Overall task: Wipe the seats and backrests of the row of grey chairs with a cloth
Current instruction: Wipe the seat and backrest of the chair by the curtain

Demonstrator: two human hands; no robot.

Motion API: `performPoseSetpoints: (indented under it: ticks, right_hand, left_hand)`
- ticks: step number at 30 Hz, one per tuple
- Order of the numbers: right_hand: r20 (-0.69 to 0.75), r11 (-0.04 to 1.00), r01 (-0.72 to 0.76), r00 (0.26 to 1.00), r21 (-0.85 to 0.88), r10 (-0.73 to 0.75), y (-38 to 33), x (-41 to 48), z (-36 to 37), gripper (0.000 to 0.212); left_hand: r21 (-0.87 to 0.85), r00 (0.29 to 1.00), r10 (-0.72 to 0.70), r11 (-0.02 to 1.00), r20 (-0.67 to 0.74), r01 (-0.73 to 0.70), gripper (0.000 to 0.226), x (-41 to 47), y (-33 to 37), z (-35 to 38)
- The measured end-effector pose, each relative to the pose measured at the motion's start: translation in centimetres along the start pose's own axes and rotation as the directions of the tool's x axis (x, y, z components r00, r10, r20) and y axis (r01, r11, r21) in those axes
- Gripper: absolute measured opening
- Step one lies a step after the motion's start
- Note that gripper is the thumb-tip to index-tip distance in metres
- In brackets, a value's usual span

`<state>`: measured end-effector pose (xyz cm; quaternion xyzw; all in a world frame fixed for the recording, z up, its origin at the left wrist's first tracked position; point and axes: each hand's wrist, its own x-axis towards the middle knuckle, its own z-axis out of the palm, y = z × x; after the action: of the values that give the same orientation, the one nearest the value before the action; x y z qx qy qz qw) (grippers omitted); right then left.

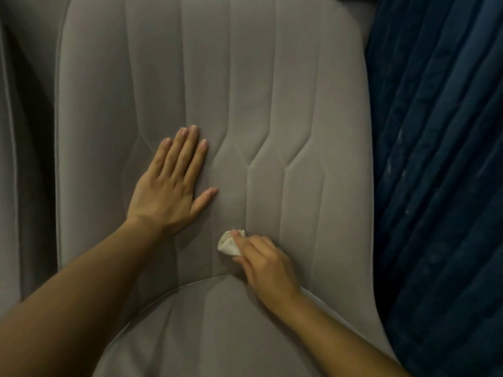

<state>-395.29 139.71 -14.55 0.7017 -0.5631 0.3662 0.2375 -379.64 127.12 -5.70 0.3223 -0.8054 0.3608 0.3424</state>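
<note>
A grey padded chair fills the view, its stitched backrest [272,91] above and its seat [206,327] at the bottom. My left hand [170,186] lies flat on the lower backrest, fingers straight and pointing up. My right hand [265,265] holds a small bunched white cloth [227,244] against the backrest just above the seat joint, fingers curled round it. Most of the cloth is hidden inside the hand.
A dark blue curtain [441,172] hangs right beside the chair on the right. Part of another grey chair [16,159] shows at the left edge, with a dark gap between the two.
</note>
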Motion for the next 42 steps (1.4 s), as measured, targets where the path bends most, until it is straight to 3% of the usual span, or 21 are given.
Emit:
performPoseSetpoints:
  ticks: [2, 5, 9, 13, 18, 21, 23, 25, 28, 34, 36, 39, 42]
  right_hand:
    - [-0.169, 0.996, 0.02, 0.985, -0.088, -0.034, 0.5, 3.1, -2.4, 0.035]
    - [-0.405, 0.975, -0.087, 0.914, -0.205, -0.004, 2.6, 8.6, -5.5, 0.038]
    - [-0.335, 0.94, -0.162, 0.941, -0.302, 0.055, 3.4, 7.0, -3.6, 0.042]
    - [-0.239, 0.943, -0.043, 0.97, -0.33, -0.039, 3.2, 1.8, -1.1, 0.037]
    - [-0.139, 0.969, 0.0, 0.99, -0.247, -0.035, 2.6, 0.2, -1.2, 0.044]
    - [-0.246, 0.97, -0.002, 0.967, -0.243, -0.06, 2.5, 3.3, -2.8, 0.037]
    - [-0.374, 0.954, -0.092, 0.927, -0.285, -0.023, 3.3, 5.9, -3.9, 0.038]
    - [-0.398, 0.933, -0.168, 0.917, -0.319, 0.029, 3.7, 6.4, -3.7, 0.039]
    - [-0.309, 0.914, -0.153, 0.951, -0.375, 0.033, 3.2, 3.0, -1.5, 0.038]
    - [-0.035, 0.977, -0.023, 0.999, -0.21, 0.016, 2.9, -2.3, -0.5, 0.052]
    - [-0.006, 0.99, -0.024, 1.0, -0.141, 0.023, 2.2, -2.2, -1.1, 0.044]
    - [-0.176, 0.992, -0.076, 0.983, -0.101, 0.057, 1.9, 2.2, -3.9, 0.037]
    - [-0.436, 0.971, -0.161, 0.897, -0.175, 0.07, 3.4, 10.0, -7.5, 0.04]
  left_hand:
    - [-0.002, 1.0, 0.0, 1.0, -0.015, 0.0, 0.077, 0.0, 0.0, 0.1]
    - [0.003, 1.0, 0.008, 1.0, -0.022, -0.008, 0.078, 0.1, -0.2, 0.3]
    - [0.006, 0.999, 0.027, 1.0, -0.018, -0.027, 0.08, 0.0, -0.1, 0.4]
    - [0.005, 1.0, 0.026, 1.0, -0.012, -0.026, 0.08, -0.1, -0.1, 0.3]
    - [0.003, 1.0, 0.011, 1.0, 0.003, -0.011, 0.08, 0.0, 0.0, 0.1]
    - [-0.002, 1.0, 0.01, 1.0, -0.02, -0.01, 0.08, 0.2, 0.0, 0.4]
    - [0.008, 0.999, 0.02, 1.0, -0.027, -0.019, 0.081, 0.1, -0.1, 0.6]
    - [0.01, 0.999, 0.029, 1.0, -0.03, -0.028, 0.082, 0.0, -0.2, 0.8]
    - [0.003, 0.999, 0.037, 0.999, -0.027, -0.037, 0.082, -0.2, -0.1, 1.0]
    - [0.002, 1.0, 0.021, 1.0, -0.018, -0.021, 0.082, 0.1, 0.6, 0.0]
    - [-0.021, 0.999, 0.026, 0.999, -0.021, -0.027, 0.081, 1.6, 1.2, -0.5]
    - [-0.068, 0.999, 0.023, 0.997, -0.045, -0.026, 0.077, 5.6, 2.0, -0.9]
    - [-0.062, 0.998, 0.021, 0.998, -0.055, -0.024, 0.077, 7.8, 2.0, -0.4]
